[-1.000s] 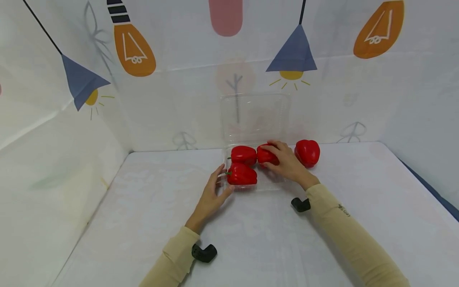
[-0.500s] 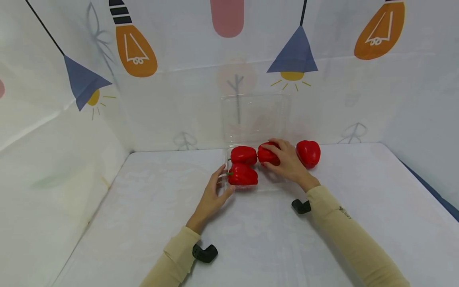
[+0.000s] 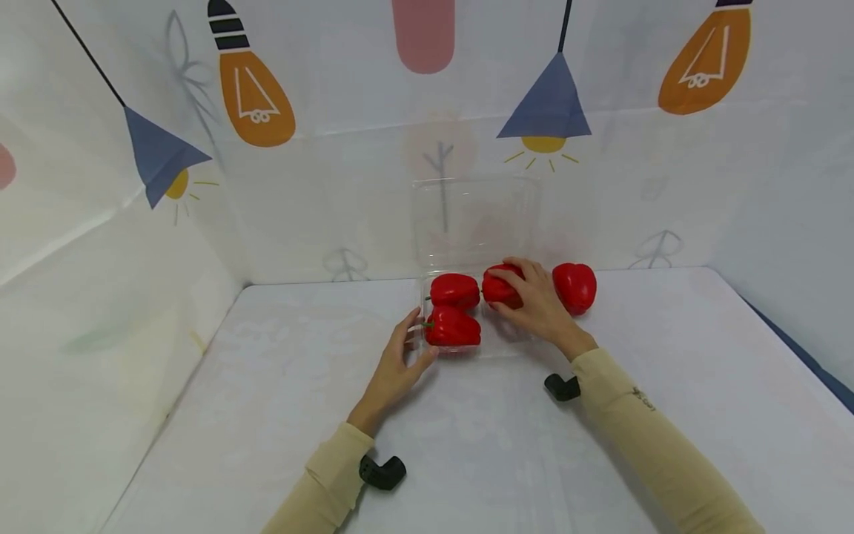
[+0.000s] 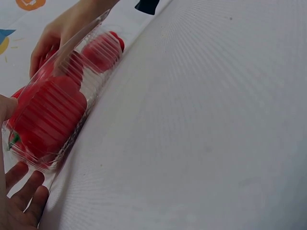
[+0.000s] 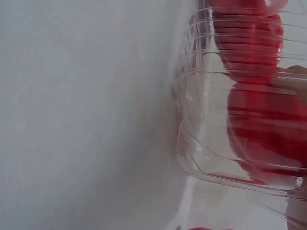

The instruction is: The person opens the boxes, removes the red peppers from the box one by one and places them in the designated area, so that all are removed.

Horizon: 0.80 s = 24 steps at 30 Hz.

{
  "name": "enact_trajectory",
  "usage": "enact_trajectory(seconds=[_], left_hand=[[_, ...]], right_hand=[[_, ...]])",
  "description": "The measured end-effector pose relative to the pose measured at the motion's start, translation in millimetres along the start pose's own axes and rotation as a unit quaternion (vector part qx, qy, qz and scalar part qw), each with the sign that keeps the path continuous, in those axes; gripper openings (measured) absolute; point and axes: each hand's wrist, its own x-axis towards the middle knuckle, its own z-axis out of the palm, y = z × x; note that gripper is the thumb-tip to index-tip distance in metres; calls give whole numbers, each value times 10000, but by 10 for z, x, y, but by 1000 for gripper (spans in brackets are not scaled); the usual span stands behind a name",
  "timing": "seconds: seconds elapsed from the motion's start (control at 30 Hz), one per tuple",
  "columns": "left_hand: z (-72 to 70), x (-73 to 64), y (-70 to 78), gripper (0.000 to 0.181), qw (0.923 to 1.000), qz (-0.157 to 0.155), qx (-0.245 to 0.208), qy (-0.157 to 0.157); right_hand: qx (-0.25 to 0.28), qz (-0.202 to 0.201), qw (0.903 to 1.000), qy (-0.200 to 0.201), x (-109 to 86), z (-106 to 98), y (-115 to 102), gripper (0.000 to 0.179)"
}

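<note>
A clear plastic clamshell container (image 3: 503, 343) lies on the table with its lid (image 3: 477, 215) raised against the back wall. Inside on the left, one red bell pepper (image 3: 455, 291) lies behind another (image 3: 454, 328), stems to the left. My right hand (image 3: 542, 308) grips a third red bell pepper (image 3: 502, 288) from above, in the back right part of the container. Beside the container's left wall, my left hand (image 3: 390, 374) has its fingers spread, with the thumb near the front corner. In the left wrist view, the fingertips (image 4: 34, 178) are close to the container's end.
Another red bell pepper (image 3: 575, 288) sits outside the container, to the right, near the back wall. The white table (image 3: 467, 445) meets a printed cloth wall (image 3: 333, 200) behind the container. A dark wrist camera (image 3: 382, 472) is on the left sleeve.
The head view has shifted slightly. Both hands stay at the container, the right one still holding its pepper.
</note>
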Motion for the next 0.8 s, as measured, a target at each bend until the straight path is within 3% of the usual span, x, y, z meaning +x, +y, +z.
enact_trajectory(seconds=[0.8], left_hand=[[21, -15, 20, 72, 9998, -98, 156, 116]], right_hand=[[357, 163, 9962, 777, -72, -189, 19, 63]])
